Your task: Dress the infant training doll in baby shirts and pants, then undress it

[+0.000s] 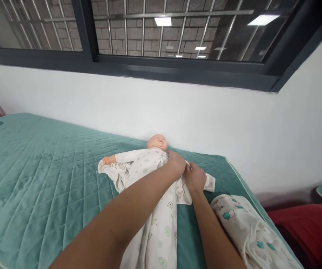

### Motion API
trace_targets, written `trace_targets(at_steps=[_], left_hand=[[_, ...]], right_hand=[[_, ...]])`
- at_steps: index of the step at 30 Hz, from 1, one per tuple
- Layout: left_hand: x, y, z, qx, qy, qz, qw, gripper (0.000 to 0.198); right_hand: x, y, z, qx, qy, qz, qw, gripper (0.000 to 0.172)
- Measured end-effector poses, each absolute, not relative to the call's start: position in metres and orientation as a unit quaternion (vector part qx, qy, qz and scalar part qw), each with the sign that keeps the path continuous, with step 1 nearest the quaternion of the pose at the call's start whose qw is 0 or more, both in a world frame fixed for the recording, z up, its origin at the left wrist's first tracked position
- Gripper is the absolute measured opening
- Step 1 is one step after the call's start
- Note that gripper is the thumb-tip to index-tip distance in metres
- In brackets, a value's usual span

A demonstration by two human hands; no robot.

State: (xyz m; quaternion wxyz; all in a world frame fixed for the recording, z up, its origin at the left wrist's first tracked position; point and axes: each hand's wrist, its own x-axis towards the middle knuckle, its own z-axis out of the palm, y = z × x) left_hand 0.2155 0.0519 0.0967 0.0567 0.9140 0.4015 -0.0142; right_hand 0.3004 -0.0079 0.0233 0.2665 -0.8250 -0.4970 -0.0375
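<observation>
Reaches forward with both bare arms. Holds left hand (176, 162) and right hand (194, 178) side by side, touching, palms down.

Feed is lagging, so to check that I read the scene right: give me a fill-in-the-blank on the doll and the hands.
The doll lies on its ____ on the green quilted cover.
The left hand and right hand meet on the doll's ____ printed garment.
A second printed cloth lies to the person's ____.
Missing words: back; white; right.
</observation>
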Motion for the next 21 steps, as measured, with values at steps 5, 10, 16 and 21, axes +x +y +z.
trace_targets(at_steps=[5,10,16,21], left_hand=[[0.207,0.066,0.11,0.912,0.402,-0.084,0.024,0.033],[0.219,0.067,0.101,0.915,0.387,-0.114,0.02,0.032],[0.217,0.07,0.081,0.939,0.327,-0.102,0.019,0.031],[0.199,0.074,0.09,0.946,0.316,-0.064,-0.013,0.034]], right_hand=[[0.314,-0.012,0.026,-0.849,-0.448,-0.01,0.279,0.043],[0.313,-0.01,0.023,-0.849,-0.442,0.012,0.289,0.042],[0.315,-0.004,0.018,-0.847,-0.435,0.038,0.303,0.042],[0.322,-0.003,0.021,-0.83,-0.433,0.075,0.343,0.043]])
